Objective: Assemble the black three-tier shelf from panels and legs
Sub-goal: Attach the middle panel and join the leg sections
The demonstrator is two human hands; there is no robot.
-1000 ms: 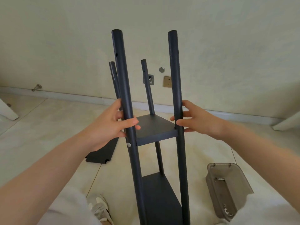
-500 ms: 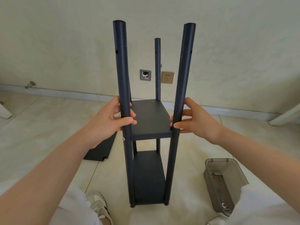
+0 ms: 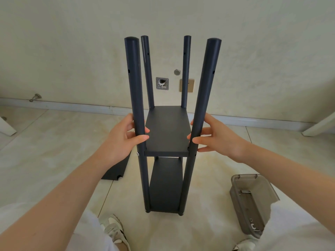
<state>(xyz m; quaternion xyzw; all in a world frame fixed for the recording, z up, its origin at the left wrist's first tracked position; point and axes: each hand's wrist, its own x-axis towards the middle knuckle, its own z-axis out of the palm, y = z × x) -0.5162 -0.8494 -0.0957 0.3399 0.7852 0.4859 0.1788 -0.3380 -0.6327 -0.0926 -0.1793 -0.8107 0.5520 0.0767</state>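
Two hands were closed on the shelf's near legs. The left hand had thumb and fingers curled round the near left leg. The right hand had its fingers, slightly spread, wrapped loosely round the near right leg. Both were held just above the middle panel.

The frame was stood upright on the floor, with the bottom panel fitted and the leg tops bare. The top tier seemed the step in hand. The spare panel, lying at the left, would probably need fetching and lining up with the upper holes. Screws would likely be taken from the tray at the near right.
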